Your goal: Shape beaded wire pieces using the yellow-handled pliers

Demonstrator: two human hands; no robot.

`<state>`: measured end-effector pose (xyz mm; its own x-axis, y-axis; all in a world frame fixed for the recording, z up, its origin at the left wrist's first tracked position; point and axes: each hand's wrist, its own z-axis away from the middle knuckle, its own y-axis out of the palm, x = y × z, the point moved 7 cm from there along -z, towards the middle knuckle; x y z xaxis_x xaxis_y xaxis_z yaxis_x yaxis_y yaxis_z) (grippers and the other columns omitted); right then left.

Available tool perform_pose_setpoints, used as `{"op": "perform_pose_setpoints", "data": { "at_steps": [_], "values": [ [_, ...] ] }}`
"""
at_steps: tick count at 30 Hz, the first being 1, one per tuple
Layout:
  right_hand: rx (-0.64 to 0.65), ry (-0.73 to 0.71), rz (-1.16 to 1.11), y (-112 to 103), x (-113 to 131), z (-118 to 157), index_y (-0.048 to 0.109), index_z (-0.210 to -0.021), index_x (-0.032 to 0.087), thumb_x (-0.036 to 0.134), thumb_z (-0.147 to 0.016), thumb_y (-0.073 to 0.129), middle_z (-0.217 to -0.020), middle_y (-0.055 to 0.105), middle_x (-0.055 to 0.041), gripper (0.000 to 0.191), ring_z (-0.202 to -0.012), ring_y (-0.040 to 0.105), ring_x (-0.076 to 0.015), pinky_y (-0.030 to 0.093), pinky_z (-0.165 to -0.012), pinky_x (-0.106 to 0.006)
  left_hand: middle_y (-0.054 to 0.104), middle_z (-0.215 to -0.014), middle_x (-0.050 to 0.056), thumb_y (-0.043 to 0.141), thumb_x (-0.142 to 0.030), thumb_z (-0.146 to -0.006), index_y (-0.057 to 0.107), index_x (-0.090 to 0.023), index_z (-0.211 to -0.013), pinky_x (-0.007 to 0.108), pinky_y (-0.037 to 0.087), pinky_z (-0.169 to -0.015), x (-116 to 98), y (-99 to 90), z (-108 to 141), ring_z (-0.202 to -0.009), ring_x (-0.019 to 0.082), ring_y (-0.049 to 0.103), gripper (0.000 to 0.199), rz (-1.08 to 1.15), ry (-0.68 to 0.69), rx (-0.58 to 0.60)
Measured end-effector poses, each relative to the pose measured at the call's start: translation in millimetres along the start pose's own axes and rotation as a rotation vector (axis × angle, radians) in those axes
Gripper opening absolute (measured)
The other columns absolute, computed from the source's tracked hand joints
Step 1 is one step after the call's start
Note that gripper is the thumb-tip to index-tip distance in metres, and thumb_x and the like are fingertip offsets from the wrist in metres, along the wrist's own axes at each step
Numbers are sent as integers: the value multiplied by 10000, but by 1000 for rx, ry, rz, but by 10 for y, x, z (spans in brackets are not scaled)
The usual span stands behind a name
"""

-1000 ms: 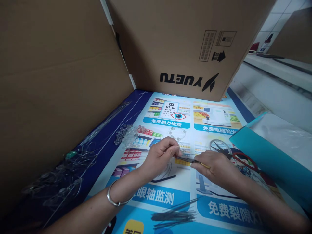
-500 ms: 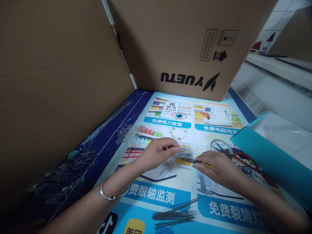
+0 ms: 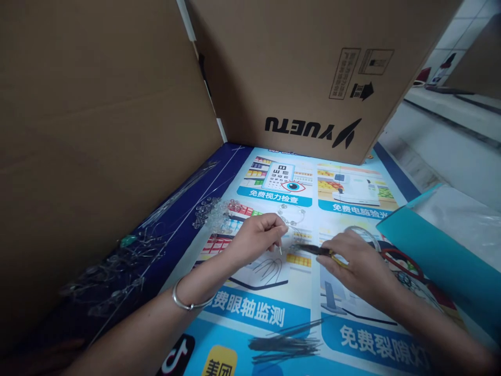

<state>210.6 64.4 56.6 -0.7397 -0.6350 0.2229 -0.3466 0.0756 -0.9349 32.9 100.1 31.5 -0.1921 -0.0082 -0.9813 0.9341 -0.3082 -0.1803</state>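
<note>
My left hand is closed in a pinch on a thin wire, whose short end points down below the fingers. A fine strand curves from the fingertips toward the pliers. My right hand is wrapped around pliers with dark jaws and yellow handles. The jaws point left, at a small clear bead or wire piece by their tip; whether they grip it I cannot tell. Just behind my left hand lies a loop of clear beads on wire. To its left is a pile of clear beads.
Dark cut wires lie in a bundle in front. Tangled wire pieces with clear parts spread at left. Red-handled scissors and a wire coil are beside a teal box. Cardboard stands behind.
The pliers have turned so their jaws show broader, and they sit slightly apart from my left fingers. My left hand has tilted the wire so its end points down. The view has shifted a little.
</note>
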Motion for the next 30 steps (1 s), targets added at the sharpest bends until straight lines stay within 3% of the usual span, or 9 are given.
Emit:
{"op": "perform_pose_setpoints", "data": {
  "at_steps": [4, 9, 15, 30],
  "values": [
    [-164, -139, 241, -107, 162, 27, 609, -911, 148, 346, -810, 544, -838, 613, -86, 231, -838, 512, -216, 380, -753, -360, 522, -530, -34, 534, -312, -770, 546, -159, -672, 173, 355, -432, 37, 43, 7, -443, 63, 465, 182, 73, -43, -7],
    [-287, -350, 472, -143, 373, 163, 588, -1012, 182, 325, -776, 598, -910, 610, -77, 276, -890, 505, -229, 373, -792, -383, 520, -499, -36, 559, -303, -744, 538, -156, -658, 171, 324, -396, 104, 173, 40, -397, 54, 428, 172, 209, -140, 33],
    [-331, -385, 561, -162, 409, 220, 591, -1025, 200, 298, -737, 645, -900, 613, -62, 309, -879, 498, -230, 378, -787, -380, 524, -496, -29, 564, -279, -738, 550, -160, -657, 168, 303, -377, 156, 242, 64, -383, 49, 417, 145, 252, -189, 67],
    [-314, -409, 542, -158, 442, 216, 592, -1031, 195, 256, -738, 642, -889, 616, -62, 304, -868, 491, -236, 367, -752, -375, 523, -503, -18, 569, -276, -734, 566, -162, -650, 170, 286, -371, 193, 291, 73, -379, 47, 405, 141, 284, -212, 93]
  ]
}}
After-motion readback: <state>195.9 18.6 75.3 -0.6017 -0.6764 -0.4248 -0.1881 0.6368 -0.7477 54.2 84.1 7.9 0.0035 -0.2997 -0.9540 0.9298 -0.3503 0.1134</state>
